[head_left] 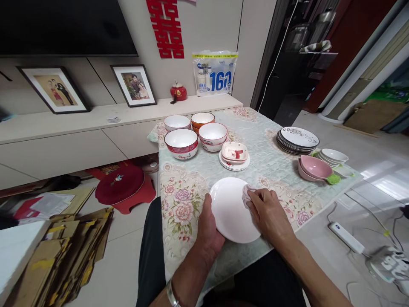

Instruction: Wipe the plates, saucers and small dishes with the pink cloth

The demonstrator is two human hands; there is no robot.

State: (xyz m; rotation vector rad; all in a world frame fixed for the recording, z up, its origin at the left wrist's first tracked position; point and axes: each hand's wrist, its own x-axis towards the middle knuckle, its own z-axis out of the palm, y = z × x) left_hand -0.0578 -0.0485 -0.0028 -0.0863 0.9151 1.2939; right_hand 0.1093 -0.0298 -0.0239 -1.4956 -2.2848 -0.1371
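Observation:
A plain white plate (231, 213) is tilted up over the near edge of the table. My left hand (207, 228) grips its left and lower rim, with the fingers hidden beneath. In my right hand (270, 213) is a crumpled pale cloth (248, 197), pinched and pressed on the plate's upper right rim. Just beyond the plate sits a small stack of saucers (234, 166) topped by square patterned dishes (234, 152). Farther back stand stacked bowls with a red-banded pair (181, 143), a red-rimmed pair (213, 135) and an orange pair (202, 120).
A floral tablecloth (183, 211) covers the table. At right are stacked dark-rimmed plates (300, 137), pink bowls (315, 168) and small white bowls (334, 155). Flattened cardboard (79, 238) and a red stool (121, 185) are at left; a power strip (347, 237) lies on the floor at right.

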